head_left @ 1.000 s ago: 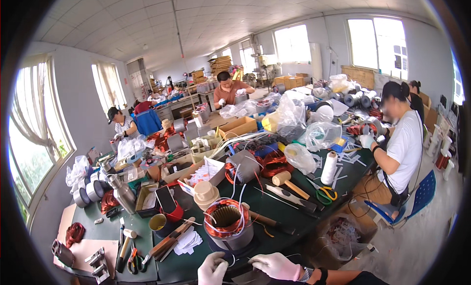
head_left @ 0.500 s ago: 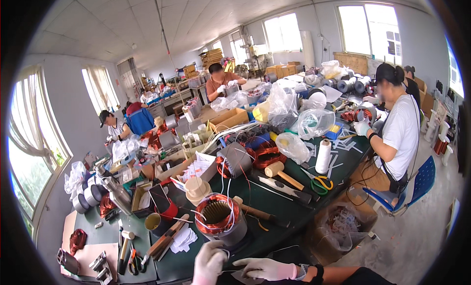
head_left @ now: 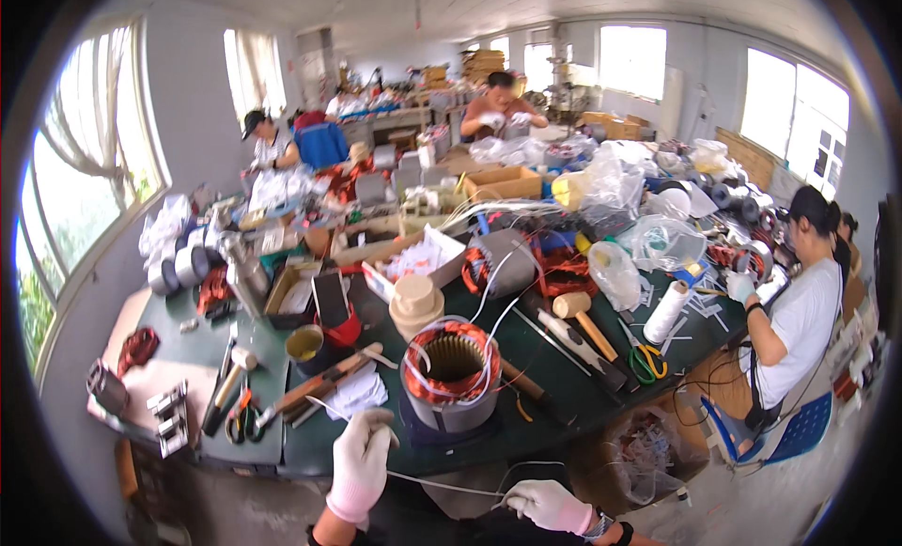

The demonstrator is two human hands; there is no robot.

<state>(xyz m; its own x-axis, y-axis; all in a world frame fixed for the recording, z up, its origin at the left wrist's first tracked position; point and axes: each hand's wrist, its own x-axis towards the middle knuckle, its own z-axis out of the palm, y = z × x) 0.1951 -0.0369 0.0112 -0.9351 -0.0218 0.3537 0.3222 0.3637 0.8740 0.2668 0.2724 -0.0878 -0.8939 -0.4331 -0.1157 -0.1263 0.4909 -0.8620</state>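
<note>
A thin white cord (head_left: 442, 485) runs between my two gloved hands at the table's near edge. My left hand (head_left: 362, 463) is closed on it with the fingers pinched, and a short free end sticks out up and to the left. At the right, my right hand (head_left: 549, 506) pinches the same cord. Just beyond stands a motor stator (head_left: 451, 410), a grey metal cylinder with reddish copper windings around its top. White cord loops over the windings and rises from them toward another stator (head_left: 507, 264) lying behind.
Around the stator lie a wooden mallet (head_left: 583, 311), green-and-orange scissors (head_left: 646, 361), a white thread spool (head_left: 666, 311), a stacked beige block (head_left: 415, 306) and white paper slips (head_left: 352, 396). A lined waste box (head_left: 648, 452) stands below at right. A co-worker (head_left: 799, 311) sits at the right.
My hands have drawn apart, the left one up and to the left, stretching the cord between them. The view has turned left, so the table's things appear shifted right.
</note>
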